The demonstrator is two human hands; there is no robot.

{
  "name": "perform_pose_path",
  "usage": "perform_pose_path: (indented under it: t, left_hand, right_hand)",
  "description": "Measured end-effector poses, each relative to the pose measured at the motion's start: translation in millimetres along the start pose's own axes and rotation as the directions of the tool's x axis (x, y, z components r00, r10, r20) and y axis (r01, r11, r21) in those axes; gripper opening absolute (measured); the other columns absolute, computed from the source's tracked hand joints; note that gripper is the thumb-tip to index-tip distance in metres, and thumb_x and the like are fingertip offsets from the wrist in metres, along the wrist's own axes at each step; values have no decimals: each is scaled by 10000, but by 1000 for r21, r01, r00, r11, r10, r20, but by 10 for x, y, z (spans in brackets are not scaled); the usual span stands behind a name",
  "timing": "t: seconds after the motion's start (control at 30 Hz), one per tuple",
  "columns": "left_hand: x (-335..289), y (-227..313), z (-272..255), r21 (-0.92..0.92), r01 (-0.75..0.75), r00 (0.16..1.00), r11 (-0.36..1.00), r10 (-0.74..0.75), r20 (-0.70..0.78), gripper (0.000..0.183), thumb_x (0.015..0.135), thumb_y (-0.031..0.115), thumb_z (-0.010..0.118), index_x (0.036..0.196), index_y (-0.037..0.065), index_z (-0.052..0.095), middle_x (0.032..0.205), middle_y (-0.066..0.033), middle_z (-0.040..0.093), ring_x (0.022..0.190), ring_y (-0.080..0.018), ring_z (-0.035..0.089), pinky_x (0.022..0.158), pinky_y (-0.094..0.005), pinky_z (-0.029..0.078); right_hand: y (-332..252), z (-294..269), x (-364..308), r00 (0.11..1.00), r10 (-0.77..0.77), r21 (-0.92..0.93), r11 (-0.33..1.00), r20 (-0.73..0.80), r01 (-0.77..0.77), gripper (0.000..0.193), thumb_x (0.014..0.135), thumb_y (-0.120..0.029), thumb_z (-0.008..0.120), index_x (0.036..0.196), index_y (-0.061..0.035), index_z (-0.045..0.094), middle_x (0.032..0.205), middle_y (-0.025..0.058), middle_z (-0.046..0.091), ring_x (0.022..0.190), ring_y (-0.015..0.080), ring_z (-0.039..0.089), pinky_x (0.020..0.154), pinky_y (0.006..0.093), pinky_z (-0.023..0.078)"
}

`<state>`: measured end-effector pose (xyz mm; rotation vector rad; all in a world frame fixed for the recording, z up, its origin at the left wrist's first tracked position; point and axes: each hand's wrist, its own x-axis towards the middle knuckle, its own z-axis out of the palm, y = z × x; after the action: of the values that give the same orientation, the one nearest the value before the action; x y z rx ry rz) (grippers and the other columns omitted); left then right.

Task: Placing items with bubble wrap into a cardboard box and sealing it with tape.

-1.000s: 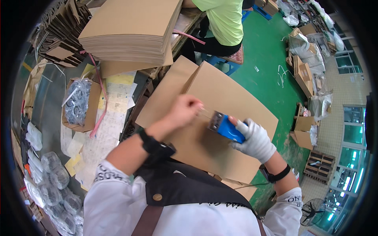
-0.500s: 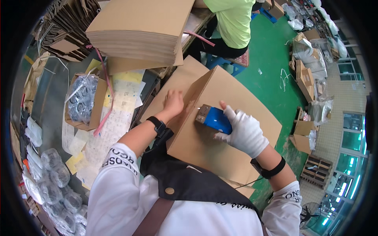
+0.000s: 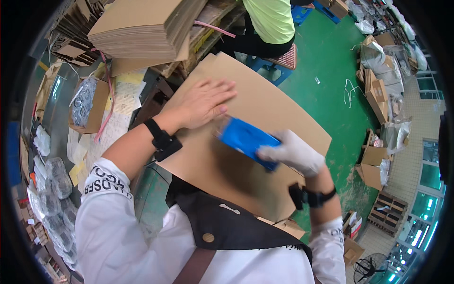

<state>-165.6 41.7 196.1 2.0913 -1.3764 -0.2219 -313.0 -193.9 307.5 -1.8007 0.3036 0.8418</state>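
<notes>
A large brown cardboard sheet (image 3: 279, 123) lies flat in front of me. My left hand (image 3: 201, 104) is bare and spread palm down on its left part, fingers stretched toward the far side. In my right hand (image 3: 295, 154), which wears a whitish glove, is a blue block-shaped hand tool (image 3: 248, 142). Its front end points toward my left hand, a little apart from it, and is smeared by motion. The tool is above the cardboard; whether it touches the surface I cannot tell.
A thick stack of cardboard sheets (image 3: 135, 35) stands at the far left. Near it are a carton of wrapped items (image 3: 90, 104) and papers (image 3: 116, 106). A person in a bright yellow-green shirt (image 3: 269, 21) sits beyond on a stool (image 3: 286, 59). Opened boxes (image 3: 373, 161) line the right side.
The raised cardboard panel now lies flat. My left hand has moved from behind its edge to lie on top, and the blue tool has shifted slightly left. The view has shifted too.
</notes>
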Motion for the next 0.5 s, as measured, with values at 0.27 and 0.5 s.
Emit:
perform_pose_path:
  t: [0.27,0.5]
  left_hand:
    - [159,311,-39,530,10,980,848,-115,165,553,951,320,392,1458,118,305,1535,-87,241,1424,-260,194,1162,-424,107]
    - [160,371,20,644,28,975,765,-164,153,547,954,337,380,1461,149,299,1541,-46,230,1426,-213,187,1153,-408,133]
  right_hand:
    - [2229,-1243,-2658,857,442,302,882,-266,-362,431,672,-284,797,897,62,672,695,50,642,577,117,592,532,260,480]
    - [2123,-772,-1528,877,337,-225,877,-343,-425,417,746,-375,661,816,35,677,657,136,639,558,219,637,569,334,521]
